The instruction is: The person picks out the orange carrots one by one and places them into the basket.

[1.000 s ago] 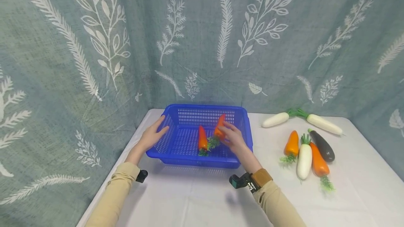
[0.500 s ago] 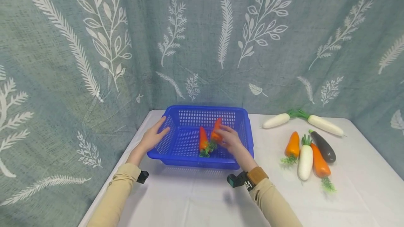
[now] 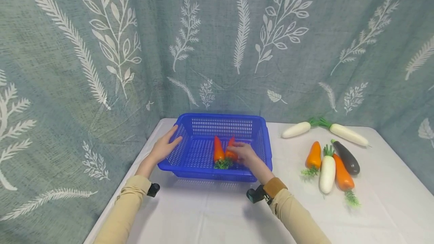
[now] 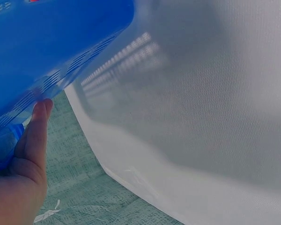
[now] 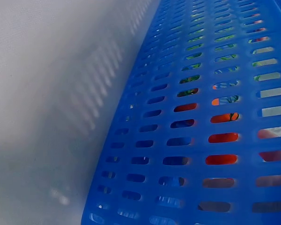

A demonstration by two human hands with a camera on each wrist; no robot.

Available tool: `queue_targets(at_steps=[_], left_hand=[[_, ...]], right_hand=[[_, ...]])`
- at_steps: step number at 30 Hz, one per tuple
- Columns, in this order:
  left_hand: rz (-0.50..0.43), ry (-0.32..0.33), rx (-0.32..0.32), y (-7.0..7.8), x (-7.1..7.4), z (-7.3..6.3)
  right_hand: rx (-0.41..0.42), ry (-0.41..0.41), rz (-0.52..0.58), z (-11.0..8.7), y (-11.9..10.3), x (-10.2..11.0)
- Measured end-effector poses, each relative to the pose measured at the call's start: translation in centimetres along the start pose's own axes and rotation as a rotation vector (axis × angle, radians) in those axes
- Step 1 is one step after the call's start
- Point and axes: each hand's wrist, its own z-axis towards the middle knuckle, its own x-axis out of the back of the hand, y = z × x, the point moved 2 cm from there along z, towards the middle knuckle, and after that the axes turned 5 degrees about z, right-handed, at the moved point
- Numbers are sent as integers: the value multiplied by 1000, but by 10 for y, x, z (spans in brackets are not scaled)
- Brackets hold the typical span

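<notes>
A blue plastic basket (image 3: 217,176) with slotted walls stands on the table. One orange-red carrot (image 3: 218,150) lies in it, its green top toward the front. Beside that one is a second carrot (image 3: 231,154), which my right hand (image 3: 245,155) holds low inside the basket; in the right wrist view, orange (image 5: 222,138) shows through the slots of the basket wall (image 5: 150,129). My left hand (image 3: 164,146) rests against the basket's left end with straight fingers at the rim. In the left wrist view, fingertips of the left hand (image 4: 30,154) touch the basket wall (image 4: 61,42).
On the right lie two white radishes (image 3: 296,130) (image 3: 348,134), a carrot (image 3: 314,154), another white radish (image 3: 327,173), an orange carrot (image 3: 343,172) and a dark eggplant (image 3: 346,157). A leaf-patterned curtain (image 3: 217,48) hangs behind the white table (image 3: 203,214).
My right hand has lowered the second carrot into the basket and shifted it left, alongside the first. The left hand stays at the basket's left rim.
</notes>
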Motion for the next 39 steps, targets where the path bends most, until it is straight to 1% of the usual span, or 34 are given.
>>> queue_targets(at_steps=[5, 10, 14, 17, 20, 21, 22, 24, 26, 27, 28, 30, 31, 35, 36, 39], left_hand=[[2, -1, -2, 0, 0, 1], [11, -5, 6, 0, 0, 0], [18, -5, 6, 0, 1, 0], [11, -6, 8, 1, 1, -1], [7, -6, 10, 0, 1, -1], [8, -6, 11, 0, 1, -1], [9, -6, 11, 0, 1, -1], [8, -6, 11, 0, 1, -1], [5, -8, 11, 0, 1, 0], [5, -9, 10, 0, 0, 0], [5, -9, 9, 0, 0, 0], [5, -8, 8, 0, 0, 0], [6, -7, 8, 0, 0, 0], [8, -4, 7, 0, 0, 1], [9, -4, 7, 0, 0, 1], [7, -4, 5, 0, 0, 1]], right_hand=[[-28, -28, 2, 0, 1, -2], [-24, -62, -15, -3, 2, -2], [-24, -77, -13, 7, 6, -1], [-24, -132, 24, 62, 37, 6], [-32, -168, 45, 97, 59, 10], [-44, -160, 39, 101, 61, 9], [-50, -141, 29, 89, 55, 7], [-62, -101, -4, 57, 36, 3], [-64, -84, -20, 28, 19, 1], [-76, -55, -42, 14, 11, -1], [-77, -49, -52, 8, 8, -1], [-82, -37, -73, 8, 8, 0], [-82, -44, -72, 18, 13, 3], [-98, -27, -92, 47, 31, 9], [-90, -26, -94, 46, 31, 10], [-86, -13, -105, 53, 35, 10]])
